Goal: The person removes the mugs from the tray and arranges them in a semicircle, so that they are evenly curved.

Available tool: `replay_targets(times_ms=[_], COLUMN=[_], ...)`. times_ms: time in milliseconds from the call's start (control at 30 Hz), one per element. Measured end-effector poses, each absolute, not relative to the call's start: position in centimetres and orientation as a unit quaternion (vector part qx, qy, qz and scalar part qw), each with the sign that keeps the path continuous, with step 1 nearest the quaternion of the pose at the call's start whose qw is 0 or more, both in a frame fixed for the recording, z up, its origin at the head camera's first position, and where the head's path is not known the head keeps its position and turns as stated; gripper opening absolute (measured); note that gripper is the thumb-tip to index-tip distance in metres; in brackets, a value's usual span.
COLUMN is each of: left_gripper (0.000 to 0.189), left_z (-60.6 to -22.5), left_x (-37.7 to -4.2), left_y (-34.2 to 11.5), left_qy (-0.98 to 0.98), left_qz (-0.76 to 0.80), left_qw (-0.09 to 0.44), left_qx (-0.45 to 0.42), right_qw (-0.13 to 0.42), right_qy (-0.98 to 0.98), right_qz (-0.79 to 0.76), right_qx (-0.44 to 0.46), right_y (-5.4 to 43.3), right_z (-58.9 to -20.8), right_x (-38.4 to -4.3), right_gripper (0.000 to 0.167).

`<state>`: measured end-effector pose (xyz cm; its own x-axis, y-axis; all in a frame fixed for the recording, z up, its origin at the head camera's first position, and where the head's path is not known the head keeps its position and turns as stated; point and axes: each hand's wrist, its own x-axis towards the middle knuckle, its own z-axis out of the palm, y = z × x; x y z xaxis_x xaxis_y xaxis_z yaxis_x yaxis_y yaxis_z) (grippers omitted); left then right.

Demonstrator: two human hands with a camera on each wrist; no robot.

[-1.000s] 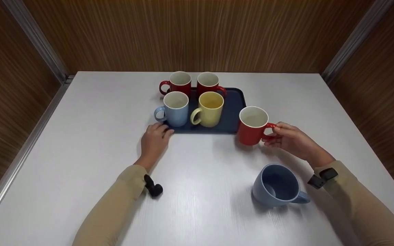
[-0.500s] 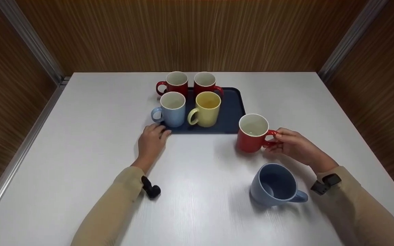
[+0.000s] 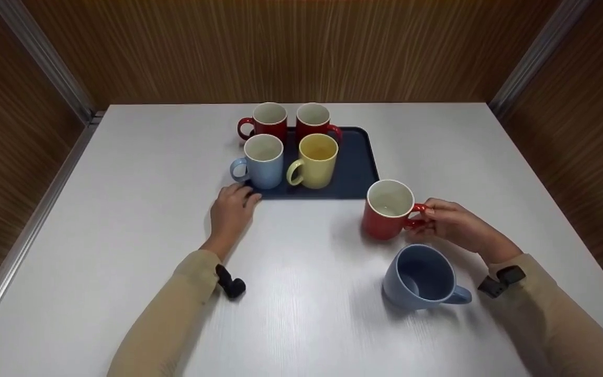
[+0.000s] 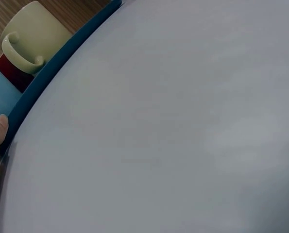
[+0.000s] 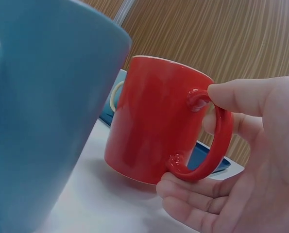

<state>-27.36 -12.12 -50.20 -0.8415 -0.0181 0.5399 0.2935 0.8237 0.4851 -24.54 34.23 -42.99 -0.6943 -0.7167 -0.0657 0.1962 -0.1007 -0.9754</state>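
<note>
In the head view my right hand [image 3: 461,228] grips the handle of a red mug [image 3: 382,220] with a white inside. The mug is upright, just off the right front corner of a dark blue tray [image 3: 354,165]; whether its base touches the table cannot be told. The right wrist view shows thumb and fingers around the red mug's handle [image 5: 222,141]. My left hand [image 3: 231,212] holds the tray's left front corner, its thumb on the front rim [image 4: 44,80]. On the tray stand a light blue mug [image 3: 265,167], a yellow mug [image 3: 320,165] and two red mugs behind them.
A larger blue cup [image 3: 416,283] stands on the white table [image 3: 301,293], close in front of the red mug and my right wrist. Its handle points right. Wood-patterned panels [image 3: 301,52] rise behind the table and at both sides.
My right hand has drawn the red mug toward me, away from the tray corner and closer to the blue cup. My left hand stays at the tray. The head view has shifted slightly.
</note>
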Motion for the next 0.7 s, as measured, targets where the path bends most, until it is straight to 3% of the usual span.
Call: replay_targets(times_ms=[367, 700], left_gripper=[0.03, 0.031], left_z=[-50.0, -50.2], left_x=[-27.7, -27.6], left_y=[-12.1, -12.1], left_qy=[-0.907, -0.909], left_qz=[-0.296, -0.293], left_qw=[0.286, 0.284], left_qx=[-0.086, -0.084], right_qw=[0.345, 0.355], right_qy=[0.54, 0.532], right_qz=[-0.71, -0.709], right_qx=[-0.29, -0.299], right_y=[34.4, 34.3], right_z=[-43.5, -44.2], right_x=[-24.4, -23.9], right_gripper=[0.031, 0.037])
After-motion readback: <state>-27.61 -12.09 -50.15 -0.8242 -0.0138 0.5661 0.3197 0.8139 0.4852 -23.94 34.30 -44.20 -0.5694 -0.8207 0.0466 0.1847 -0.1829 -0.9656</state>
